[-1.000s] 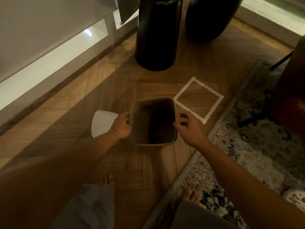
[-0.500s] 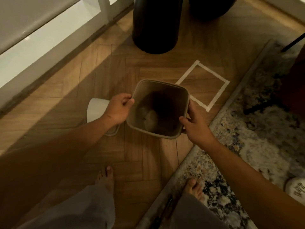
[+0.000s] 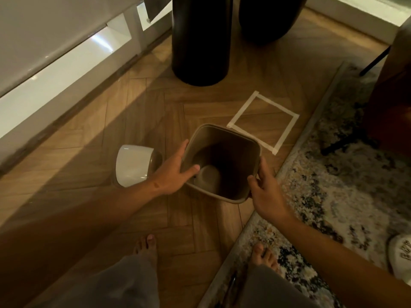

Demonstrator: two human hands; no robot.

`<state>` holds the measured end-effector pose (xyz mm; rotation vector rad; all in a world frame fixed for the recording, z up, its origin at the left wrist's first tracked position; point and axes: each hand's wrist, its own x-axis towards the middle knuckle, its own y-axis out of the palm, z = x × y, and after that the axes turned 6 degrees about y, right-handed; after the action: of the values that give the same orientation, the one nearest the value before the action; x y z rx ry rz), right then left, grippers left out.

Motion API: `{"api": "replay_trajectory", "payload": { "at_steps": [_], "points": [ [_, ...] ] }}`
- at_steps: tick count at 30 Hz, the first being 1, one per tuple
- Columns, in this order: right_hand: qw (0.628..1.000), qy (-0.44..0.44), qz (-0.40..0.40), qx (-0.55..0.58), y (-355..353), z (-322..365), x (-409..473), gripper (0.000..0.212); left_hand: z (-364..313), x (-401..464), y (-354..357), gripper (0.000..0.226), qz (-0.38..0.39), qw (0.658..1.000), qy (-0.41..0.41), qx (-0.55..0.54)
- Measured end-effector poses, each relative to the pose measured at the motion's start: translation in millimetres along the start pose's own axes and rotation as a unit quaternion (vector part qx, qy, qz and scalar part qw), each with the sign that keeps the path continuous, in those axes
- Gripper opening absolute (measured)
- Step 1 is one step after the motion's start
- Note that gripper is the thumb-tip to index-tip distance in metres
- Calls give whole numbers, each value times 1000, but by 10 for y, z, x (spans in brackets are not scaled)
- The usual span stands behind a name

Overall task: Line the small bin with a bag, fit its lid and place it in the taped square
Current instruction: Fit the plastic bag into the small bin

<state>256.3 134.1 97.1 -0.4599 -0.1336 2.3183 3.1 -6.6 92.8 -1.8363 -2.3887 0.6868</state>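
The small taupe bin [image 3: 235, 147], square-mouthed, is tilted with its opening toward me, just above the wooden floor. A pale lump [image 3: 209, 176] lies in its bottom; I cannot tell what it is. My left hand [image 3: 175, 170] is on the bin's left wall, thumb hooked inside the rim and fingers stretched along the outside. My right hand [image 3: 264, 190] grips the near right corner of the rim. The white domed lid [image 3: 133, 165] lies on the floor left of the bin. The taped square [image 3: 242, 109] is on the floor just beyond and right of the bin, with nothing in it.
Two tall black cylinders [image 3: 200, 41] [image 3: 271, 16] stand behind the square. A patterned rug [image 3: 333, 185] runs along the right, with dark furniture legs [image 3: 347, 141] and a white slipper [image 3: 400, 256] on it. A white cabinet [image 3: 55, 74] lines the left. My bare feet are below.
The bin has tipped further toward me. My left hand went from a closed grip on the rim to stretched fingers along the wall. My right hand slid to the near corner.
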Motion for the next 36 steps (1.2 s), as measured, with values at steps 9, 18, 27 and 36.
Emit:
{"api": "replay_trajectory", "payload": {
  "at_steps": [9, 18, 27, 36],
  "points": [
    [996, 9, 39, -74, 77, -302, 12, 114, 346, 75, 114, 139, 50, 997, 32, 53],
    [966, 4, -4, -259, 108, -341, -50, 146, 347, 106, 80, 139, 70, 995, 44, 46],
    [964, 14, -3, -266, 165, -366, -55, 146, 378, 97, 68, 132, 74, 995, 61, 34],
    [963, 14, -13, -269, 206, -376, -76, 144, 399, 108, 39, 129, 82, 993, 87, 23]
  ]
}}
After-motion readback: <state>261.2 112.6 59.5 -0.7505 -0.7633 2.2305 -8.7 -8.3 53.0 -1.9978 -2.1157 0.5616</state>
